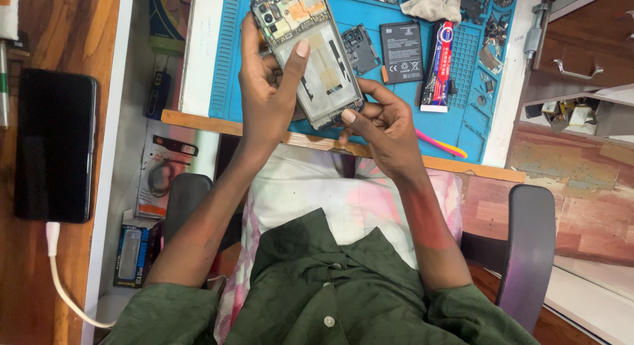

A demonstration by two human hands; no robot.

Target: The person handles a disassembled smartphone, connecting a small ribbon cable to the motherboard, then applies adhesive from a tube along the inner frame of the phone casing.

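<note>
My left hand [267, 87] grips an opened phone body [310, 51] with its back cover off, thumb pressed on the bare inner frame. The circuit board and camera modules show at its far end. My right hand [383, 124] holds the phone's near bottom edge, thumb against the lower corner. Both hands keep the phone tilted above the near edge of a blue work mat [462, 74].
On the mat lie a black phone battery [401, 51], a glue tube [437, 68], a small black cover piece [360, 48], a pink tool [441, 145] and several tiny parts. A black phone [56, 143] on a white cable rests on the wooden surface at left. Chair armrests flank my lap.
</note>
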